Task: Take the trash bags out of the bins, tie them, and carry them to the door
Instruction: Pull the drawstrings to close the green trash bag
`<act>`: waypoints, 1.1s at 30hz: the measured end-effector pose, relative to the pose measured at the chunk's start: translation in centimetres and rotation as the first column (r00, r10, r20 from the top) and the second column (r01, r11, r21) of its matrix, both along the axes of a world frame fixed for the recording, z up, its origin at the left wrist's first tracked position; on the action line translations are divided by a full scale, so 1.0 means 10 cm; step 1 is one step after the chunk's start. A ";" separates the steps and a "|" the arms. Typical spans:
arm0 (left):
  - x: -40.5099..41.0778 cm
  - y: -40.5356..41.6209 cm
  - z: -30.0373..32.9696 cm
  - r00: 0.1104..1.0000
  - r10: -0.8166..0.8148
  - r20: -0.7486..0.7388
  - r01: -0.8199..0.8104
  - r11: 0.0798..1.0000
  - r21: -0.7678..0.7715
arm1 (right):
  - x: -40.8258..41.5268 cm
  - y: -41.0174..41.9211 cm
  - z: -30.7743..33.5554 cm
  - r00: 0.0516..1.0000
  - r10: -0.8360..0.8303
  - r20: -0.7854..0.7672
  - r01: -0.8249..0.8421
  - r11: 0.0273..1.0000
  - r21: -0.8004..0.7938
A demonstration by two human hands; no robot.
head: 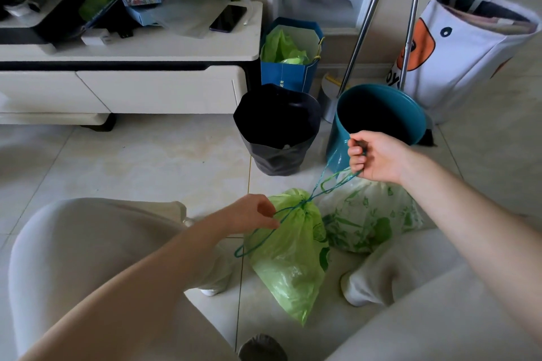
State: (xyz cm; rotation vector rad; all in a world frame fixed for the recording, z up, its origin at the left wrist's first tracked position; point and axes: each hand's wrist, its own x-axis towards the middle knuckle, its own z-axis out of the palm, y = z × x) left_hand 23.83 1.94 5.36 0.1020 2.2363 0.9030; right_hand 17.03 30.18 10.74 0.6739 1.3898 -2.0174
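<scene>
A light green trash bag (289, 255) lies on the tiled floor between my knees, its neck cinched by a teal drawstring (325, 184). My left hand (252, 214) pinches one drawstring loop just left of the neck. My right hand (374, 157) is shut on the other loop, pulled up and to the right. A second bag (369, 217), clear with green print, lies just right of the first. Behind them stand a teal bin (381, 123) with no bag inside and a bin lined with a black bag (277, 129).
A white TV cabinet (132, 67) runs along the left, with a phone (228, 18) on top. A blue paper bag (289, 56) with green plastic stands beside it. Two metal poles (410, 23) and a white fabric hamper (463, 50) stand at the right.
</scene>
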 end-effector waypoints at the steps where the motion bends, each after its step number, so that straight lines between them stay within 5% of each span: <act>1: 0.01 0.02 -0.02 1.000 -0.013 0.018 0.013 1.000 -0.012 | 0.00 0.01 0.00 1.000 -0.001 0.002 0.001 1.000 -0.001; 8: -0.12 -0.12 0.23 0.932 0.241 0.270 -0.265 0.962 0.058 | -0.03 0.08 0.01 0.999 -0.046 0.008 0.046 0.998 0.036; 13: -0.29 -0.06 0.69 0.737 0.525 0.426 -0.670 0.649 0.360 | -0.02 -0.04 0.15 0.982 -0.006 -0.191 0.077 0.927 0.367; 18: -0.40 0.17 1.06 0.781 0.432 0.450 -0.624 0.535 0.569 | 0.20 -0.29 0.58 0.826 0.242 -0.509 -0.032 0.922 0.386; 25: -0.37 0.60 1.10 0.803 0.151 0.576 -0.529 0.626 0.573 | 0.50 -0.41 0.79 0.600 0.560 -0.571 -0.353 0.826 0.439; 30: -0.51 0.67 0.97 0.702 0.329 0.631 -0.712 0.301 0.635 | 0.51 -0.34 0.55 0.594 0.692 -0.410 -0.448 0.708 0.545; 33: -0.59 0.66 0.89 0.632 0.362 0.685 -0.768 0.173 0.616 | 0.45 -0.14 0.33 0.690 0.638 -0.343 -0.410 0.734 0.541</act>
